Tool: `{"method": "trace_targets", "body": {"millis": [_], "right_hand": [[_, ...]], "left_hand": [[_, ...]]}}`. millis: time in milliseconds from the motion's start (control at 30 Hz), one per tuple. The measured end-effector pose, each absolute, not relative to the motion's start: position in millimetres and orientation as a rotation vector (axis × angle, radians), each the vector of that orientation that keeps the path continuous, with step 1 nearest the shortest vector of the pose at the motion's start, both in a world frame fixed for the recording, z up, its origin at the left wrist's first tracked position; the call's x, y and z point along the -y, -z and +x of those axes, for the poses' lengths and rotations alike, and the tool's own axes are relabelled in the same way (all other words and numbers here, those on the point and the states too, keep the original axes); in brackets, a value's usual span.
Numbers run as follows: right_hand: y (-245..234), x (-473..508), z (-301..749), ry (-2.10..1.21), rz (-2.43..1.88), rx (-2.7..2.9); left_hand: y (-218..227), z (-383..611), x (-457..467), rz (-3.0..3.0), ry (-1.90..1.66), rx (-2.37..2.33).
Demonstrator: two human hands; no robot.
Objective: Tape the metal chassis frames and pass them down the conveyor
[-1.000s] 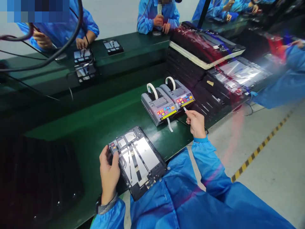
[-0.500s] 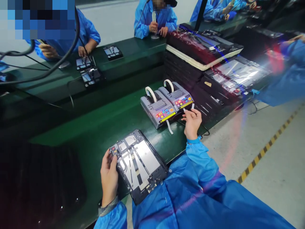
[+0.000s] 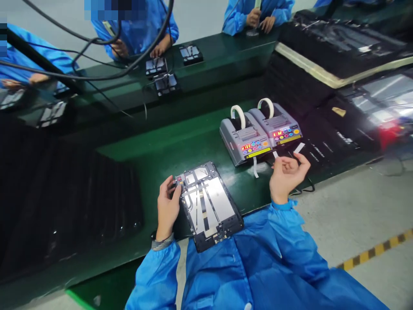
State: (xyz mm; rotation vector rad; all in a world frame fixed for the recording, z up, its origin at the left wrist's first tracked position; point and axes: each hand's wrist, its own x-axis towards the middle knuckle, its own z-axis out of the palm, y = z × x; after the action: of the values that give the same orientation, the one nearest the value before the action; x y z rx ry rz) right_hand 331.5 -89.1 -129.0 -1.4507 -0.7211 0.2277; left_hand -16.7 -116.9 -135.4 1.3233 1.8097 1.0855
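Observation:
My left hand (image 3: 168, 209) grips the upper left corner of an opened tablet (image 3: 213, 206), thumb on top. Silver plates, dark ribbon cables and a small circuit board show inside it. The tablet's lower edge reaches over the table edge against my blue gown. At the right, my right hand (image 3: 288, 176) is closed in a pinch by the front of two grey tape dispensers (image 3: 261, 133). A short white tape strip (image 3: 299, 148) sticks up at its fingertips. Another tape end (image 3: 275, 155) touches or nearly touches its thumb side. A third strip (image 3: 255, 167) hangs from the left dispenser.
Black trays (image 3: 309, 107) are stacked at the right, topped by a pale-edged one (image 3: 325, 79). A dark stack (image 3: 71, 198) fills the left. Across the green table (image 3: 167, 148), co-workers in blue gowns (image 3: 142, 26) handle more tablets (image 3: 165, 83). Cables (image 3: 145, 60) hang at upper left.
The view has swung, so everything sits farther right and more of the left side shows. My left hand stays on the tablet; the right stays at the dispensers, its tape strip now more visible.

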Motion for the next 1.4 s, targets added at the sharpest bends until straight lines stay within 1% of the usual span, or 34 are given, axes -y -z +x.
{"method": "trace_targets", "body": {"millis": [100, 200, 300, 367, 500, 600, 800, 967, 1100, 1300, 1400], "right_hand": [[113.3, 120.0, 296.4, -0.383, -1.408, 0.941], [105.2, 127.7, 271.5, -0.682, -1.316, 1.249], [106.4, 105.2, 262.8, -0.897, -1.229, 1.472], [111.0, 81.8, 260.5, -0.946, -1.184, 1.554], [124.1, 40.4, 252.0, -0.882, -1.146, 1.705], [125.4, 24.1, 248.2, -0.8, -1.124, 1.908], [95.4, 19.5, 252.1, -0.616, -1.076, 2.264], [86.3, 16.7, 248.4, -0.532, -1.076, 2.348], [80.6, 13.1, 250.3, -0.564, -1.115, 2.298], [71.5, 5.4, 252.5, -0.833, -1.05, 2.28], [81.4, 4.1, 247.8, -0.778, -1.064, 2.239]], "left_hand": [[110.8, 1.5, 100.4, 1.733, -1.019, -1.885], [90.8, 28.8, 72.8, 2.085, -0.661, -1.688], [84.5, 47.6, 46.8, 2.192, -0.319, -1.515], [86.3, 50.4, 37.2, 2.171, -0.223, -1.473], [92.2, 43.3, 37.2, 2.103, -0.32, -1.464], [92.4, 40.9, 41.3, 2.084, -0.383, -1.491], [84.6, 43.0, 31.2, 2.005, -0.3, -1.497], [86.9, 39.3, 16.7, 1.973, -0.244, -1.475], [94.0, 35.4, 4.8, 1.891, -0.254, -1.428], [94.1, 34.0, -12.8, 1.822, -0.149, -1.4], [92.8, 34.5, -17.7, 1.833, -0.107, -1.392]]}}
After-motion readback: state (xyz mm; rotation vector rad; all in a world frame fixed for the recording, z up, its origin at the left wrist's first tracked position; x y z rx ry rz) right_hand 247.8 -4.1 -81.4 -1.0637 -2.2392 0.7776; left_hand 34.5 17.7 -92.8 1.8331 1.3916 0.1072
